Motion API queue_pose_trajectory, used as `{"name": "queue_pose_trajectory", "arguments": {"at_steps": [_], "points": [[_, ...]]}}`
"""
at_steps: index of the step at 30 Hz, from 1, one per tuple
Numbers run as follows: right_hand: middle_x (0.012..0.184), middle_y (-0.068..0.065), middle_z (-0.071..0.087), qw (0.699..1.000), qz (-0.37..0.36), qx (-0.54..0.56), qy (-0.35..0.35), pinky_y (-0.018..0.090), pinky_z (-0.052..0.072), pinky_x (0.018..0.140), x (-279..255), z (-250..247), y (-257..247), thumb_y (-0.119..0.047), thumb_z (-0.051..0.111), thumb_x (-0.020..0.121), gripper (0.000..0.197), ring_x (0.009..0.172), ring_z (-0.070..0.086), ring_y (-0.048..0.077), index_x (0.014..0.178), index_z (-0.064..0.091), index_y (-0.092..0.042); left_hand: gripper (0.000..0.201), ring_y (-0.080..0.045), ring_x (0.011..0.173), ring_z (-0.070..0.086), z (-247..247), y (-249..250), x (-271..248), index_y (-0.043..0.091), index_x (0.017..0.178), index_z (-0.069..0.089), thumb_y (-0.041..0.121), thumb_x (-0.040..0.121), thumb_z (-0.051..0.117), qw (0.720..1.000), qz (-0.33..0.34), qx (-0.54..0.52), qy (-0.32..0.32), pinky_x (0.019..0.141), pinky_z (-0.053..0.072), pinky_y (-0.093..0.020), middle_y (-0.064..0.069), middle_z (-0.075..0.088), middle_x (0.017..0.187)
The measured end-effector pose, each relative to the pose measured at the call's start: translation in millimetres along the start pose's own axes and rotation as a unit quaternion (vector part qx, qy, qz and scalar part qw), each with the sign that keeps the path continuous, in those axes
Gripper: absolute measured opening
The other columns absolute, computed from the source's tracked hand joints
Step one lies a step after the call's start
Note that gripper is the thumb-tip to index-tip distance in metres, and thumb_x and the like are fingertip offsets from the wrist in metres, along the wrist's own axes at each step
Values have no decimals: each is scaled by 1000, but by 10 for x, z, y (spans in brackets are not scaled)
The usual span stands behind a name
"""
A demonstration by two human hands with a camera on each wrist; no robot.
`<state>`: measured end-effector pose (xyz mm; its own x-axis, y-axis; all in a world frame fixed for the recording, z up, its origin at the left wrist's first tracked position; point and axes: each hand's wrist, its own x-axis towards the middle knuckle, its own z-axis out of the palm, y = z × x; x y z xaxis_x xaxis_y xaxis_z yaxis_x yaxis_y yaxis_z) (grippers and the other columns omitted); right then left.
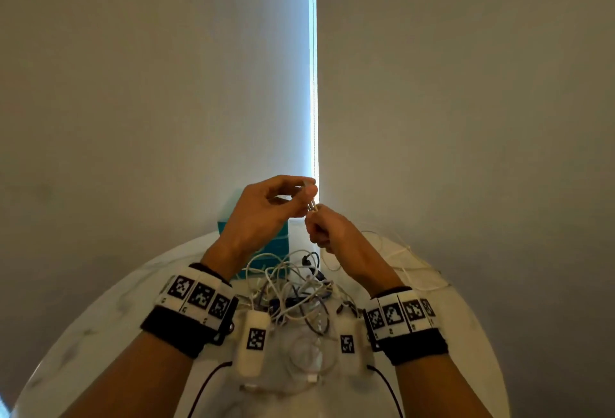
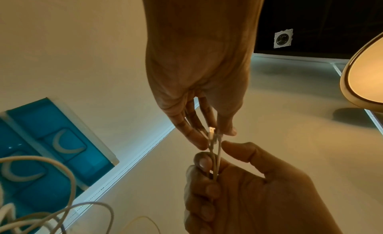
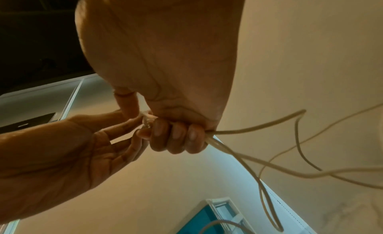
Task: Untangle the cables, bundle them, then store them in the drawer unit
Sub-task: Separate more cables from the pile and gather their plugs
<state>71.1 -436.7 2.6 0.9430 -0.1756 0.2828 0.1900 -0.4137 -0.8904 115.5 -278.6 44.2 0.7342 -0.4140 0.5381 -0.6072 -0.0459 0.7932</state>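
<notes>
Thin white cable [image 2: 214, 157], pinched by 2 hands

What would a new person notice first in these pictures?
First, the two hands raised above the round table: the left hand pinches the plug ends of a white cable, and the right hand grips its strands just below. Under them lies a tangled pile of cables, with a blue drawer unit behind it.

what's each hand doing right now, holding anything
Left hand: fingers pinch the connector ends of the white cable.
Right hand: fingers curled round the same white cable just below.
</notes>
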Motion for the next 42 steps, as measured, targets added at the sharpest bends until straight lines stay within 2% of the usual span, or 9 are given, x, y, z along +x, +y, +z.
{"name": "queue_pose_trajectory", "arguments": {"at_steps": [11, 15, 20, 26, 29, 33, 35, 38, 42], "points": [[58, -9, 45, 998, -24, 43, -46, 25, 32, 54, -52, -142, 67, -26, 39, 105, 33, 51, 36, 7, 78, 56, -15, 27, -13, 96, 79, 68, -163, -76, 19, 126, 75, 27, 101, 72, 1000, -21, -21, 0, 92, 64, -30, 1, 80, 110], [57, -11, 40, 995, -44, 94, 10, 21, 28, 47, -79, -319, -278, -25, 39, 107, 34, 49, 30, 8, 76, 53, -19, 49, -11, 113, 72, 257, -100, -134, 27, 148, 56, 46, 104, 63, 998, -11, -59, 34, 82, 63, -24, 12, 65, 136], [69, -5, 49, 983, -156, 42, 90, 22, 37, 53, -216, -721, -832, -29, 42, 113, 30, 59, 41, 10, 100, 64, -13, 69, -10, 111, 73, 586, -25, -275, 40, 162, 31, 65, 100, 48, 992, -2, -18, -129, 81, 65, -32, 8, 55, 150], [84, -11, 59, 966, -110, -232, 20, 23, 40, 70, -482, -858, -1126, -33, 44, 113, 30, 74, 53, 5, 101, 68, -20, 70, -6, 123, 65, 499, 468, -65, 30, 151, 56, 60, 111, 8, 989, -7, -148, 24, 97, 54, -29, 7, 65, 144], [93, -14, 60, 960, -83, -268, -23, 28, 40, 83, -491, -805, -1112, -33, 44, 113, 31, 86, 55, 3, 97, 68, -25, 54, -5, 118, 68, 354, 679, -22, 28, 138, 67, 59, 111, 31, 996, 13, -84, 10, 98, 56, -29, 10, 72, 130], [129, -9, 57, 964, -96, -243, -50, 30, 43, 88, -402, -606, -1095, -29, 48, 110, 23, 93, 55, 5, 99, 68, -24, 33, 9, 85, 71, 312, 751, -15, 9, 126, 63, 34, 115, 44, 996, 29, -74, 47, 68, 54, -9, 12, 79, 100], [116, -6, 64, 970, -80, -227, -31, 34, 46, 86, -373, -556, -1050, -31, 52, 107, 21, 90, 57, 9, 103, 70, -20, 33, 9, 90, 72, 251, 755, -20, 6, 125, 59, 32, 116, 42, 993, 31, -88, 78, 67, 51, -3, 8, 81, 102], [91, -6, 63, 975, -51, -213, -27, 35, 47, 83, -365, -496, -929, -35, 50, 106, 23, 85, 58, 11, 98, 69, -24, 32, -13, 108, 76, 134, 722, -37, 3, 128, 58, 28, 116, 41, 980, -18, -162, 118, 80, 61, -18, 2, 82, 110], [92, -3, 63, 971, -64, -230, 2, 35, 46, 79, -362, -406, -849, -33, 45, 109, 24, 84, 58, 13, 100, 65, -23, 37, -26, 122, 67, 138, 635, -93, 14, 141, 55, 37, 114, 45, 964, -127, -195, 126, 99, 58, -43, -5, 72, 128]]}}
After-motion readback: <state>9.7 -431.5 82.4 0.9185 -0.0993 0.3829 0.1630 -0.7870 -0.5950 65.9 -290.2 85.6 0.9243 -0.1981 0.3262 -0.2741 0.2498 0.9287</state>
